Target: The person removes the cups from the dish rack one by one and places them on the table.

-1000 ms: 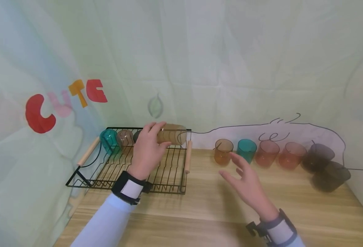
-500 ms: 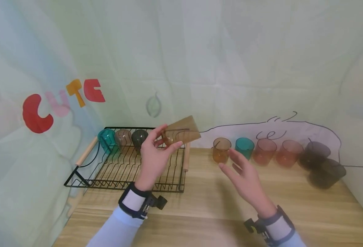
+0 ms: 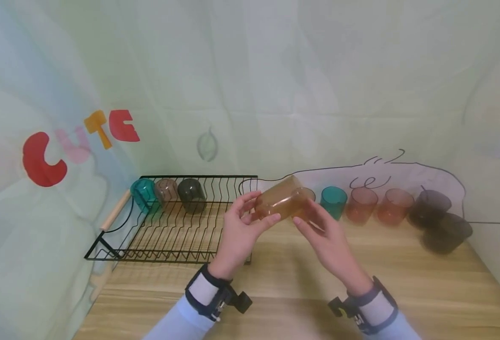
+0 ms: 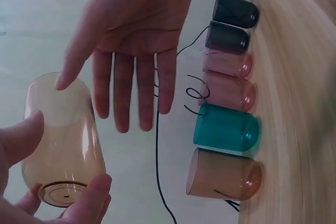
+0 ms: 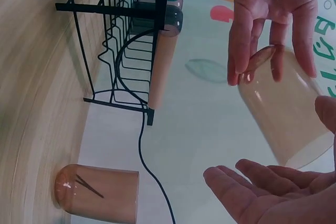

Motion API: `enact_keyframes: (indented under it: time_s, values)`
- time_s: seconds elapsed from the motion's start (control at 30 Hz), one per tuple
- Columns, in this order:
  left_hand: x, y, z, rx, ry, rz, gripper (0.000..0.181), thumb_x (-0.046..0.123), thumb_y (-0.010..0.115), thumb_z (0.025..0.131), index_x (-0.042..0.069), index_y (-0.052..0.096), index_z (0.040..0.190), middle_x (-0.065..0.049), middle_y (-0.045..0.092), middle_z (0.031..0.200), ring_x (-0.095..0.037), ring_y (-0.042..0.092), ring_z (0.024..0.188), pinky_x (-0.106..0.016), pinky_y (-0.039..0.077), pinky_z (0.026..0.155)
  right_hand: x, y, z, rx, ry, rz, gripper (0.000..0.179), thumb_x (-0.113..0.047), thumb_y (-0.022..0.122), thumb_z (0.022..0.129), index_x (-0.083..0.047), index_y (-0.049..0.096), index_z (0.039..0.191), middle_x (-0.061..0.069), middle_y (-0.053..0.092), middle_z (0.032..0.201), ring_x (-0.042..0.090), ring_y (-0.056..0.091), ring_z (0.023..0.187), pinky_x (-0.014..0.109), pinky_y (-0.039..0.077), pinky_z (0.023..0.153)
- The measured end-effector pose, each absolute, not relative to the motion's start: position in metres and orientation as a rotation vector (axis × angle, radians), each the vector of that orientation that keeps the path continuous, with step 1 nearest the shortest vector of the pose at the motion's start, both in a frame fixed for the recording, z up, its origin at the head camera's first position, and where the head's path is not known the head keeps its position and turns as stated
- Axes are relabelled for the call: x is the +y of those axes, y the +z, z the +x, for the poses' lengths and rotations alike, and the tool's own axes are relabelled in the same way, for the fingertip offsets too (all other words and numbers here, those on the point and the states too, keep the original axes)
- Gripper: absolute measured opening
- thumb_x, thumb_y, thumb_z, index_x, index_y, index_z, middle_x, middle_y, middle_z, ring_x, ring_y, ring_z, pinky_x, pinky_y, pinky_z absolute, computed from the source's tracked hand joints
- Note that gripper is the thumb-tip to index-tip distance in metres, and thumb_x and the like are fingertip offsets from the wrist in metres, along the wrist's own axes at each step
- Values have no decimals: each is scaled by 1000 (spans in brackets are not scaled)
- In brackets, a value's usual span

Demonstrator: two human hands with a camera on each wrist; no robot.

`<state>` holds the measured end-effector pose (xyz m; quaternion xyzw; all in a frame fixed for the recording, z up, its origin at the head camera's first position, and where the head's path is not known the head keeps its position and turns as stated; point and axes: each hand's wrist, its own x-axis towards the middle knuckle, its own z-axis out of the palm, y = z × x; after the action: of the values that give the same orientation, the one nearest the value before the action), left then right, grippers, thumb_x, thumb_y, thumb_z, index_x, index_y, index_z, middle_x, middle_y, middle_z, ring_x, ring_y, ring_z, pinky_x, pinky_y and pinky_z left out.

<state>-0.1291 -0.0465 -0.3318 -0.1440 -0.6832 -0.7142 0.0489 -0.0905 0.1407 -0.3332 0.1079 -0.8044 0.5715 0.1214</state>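
A clear amber glass tumbler [image 3: 277,198] is held tilted in the air, its base toward my left hand [image 3: 238,231]. The fingers and thumb of that hand grip the base end, as the left wrist view also shows with the tumbler [image 4: 63,135]. My right hand [image 3: 324,238] is by the mouth end, fingers extended and thumb apart from them. In the right wrist view the right fingers [image 5: 262,190] lie straight just below the rim of the tumbler [image 5: 283,108]. A second amber tumbler [image 4: 223,177] stands on the table behind my right hand.
A black wire rack [image 3: 216,177] with wooden handles [image 3: 116,211] stands at left, holding upturned teal [image 3: 143,194], brownish [image 3: 166,191] and dark grey [image 3: 192,196] tumblers. Along the back right stand teal [image 3: 334,200], pink [image 3: 362,205] and dark [image 3: 447,232] tumblers, several in all.
My left hand has lifted the amber tumbler off the rack and carried it right, tilting its mouth up toward the right hand. The right hand has moved slightly left to meet it.
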Motion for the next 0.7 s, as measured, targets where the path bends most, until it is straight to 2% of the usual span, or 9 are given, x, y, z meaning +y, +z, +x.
enact_keyframes:
  time_s: [0.13,0.3,0.37,0.43,0.53,0.63,0.7]
  values:
    - [-42,-327,-122,-2122,-2210,-492,60,17,77,75,12,45,126,-12,49,123,-32,55,104,-35,51,76,140,-334,-91,-2333,1686,354,60,-31,60,91,-7,35,141,5,44,135,20,44,120,28,43,88]
    - [-39,-332,-122,-2200,-2221,-543,64,14,76,76,10,43,131,-14,48,125,-33,55,104,-34,51,76,143,-338,-94,-2307,1713,332,67,-33,63,89,-4,33,141,9,44,135,22,44,120,30,42,90]
    - [-38,-335,-122,-2247,-2204,-563,65,13,76,76,10,44,133,-11,38,139,-31,55,105,-33,51,76,144,-343,-98,-2298,1715,318,70,-35,65,87,-5,33,141,8,44,135,22,45,120,33,42,91]
    - [-35,-338,-121,-2269,-2197,-596,65,10,76,75,9,45,133,-6,19,151,-31,55,106,-32,51,76,145,-350,-102,-2290,1710,314,72,-38,67,85,-8,34,141,7,44,135,21,45,119,36,42,91]
    - [-32,-343,-120,-2277,-2220,-620,65,6,76,74,7,46,132,9,-10,152,-28,55,106,-32,50,77,146,-359,-107,-2283,1694,305,75,-41,70,81,-12,35,140,2,45,134,19,47,117,38,44,90]
    - [-30,-346,-121,-2291,-2224,-609,69,9,76,74,6,42,134,-2,14,152,-25,57,104,-31,50,77,146,-363,-108,-2285,1667,299,78,-42,73,77,-16,35,140,-2,45,132,18,49,114,38,46,87]
    - [-28,-347,-120,-2312,-2233,-594,72,12,77,74,7,39,136,-10,34,143,-22,58,102,-31,50,77,145,-365,-109,-2282,1650,296,80,-42,75,75,-17,35,140,-4,46,131,17,50,113,37,46,86]
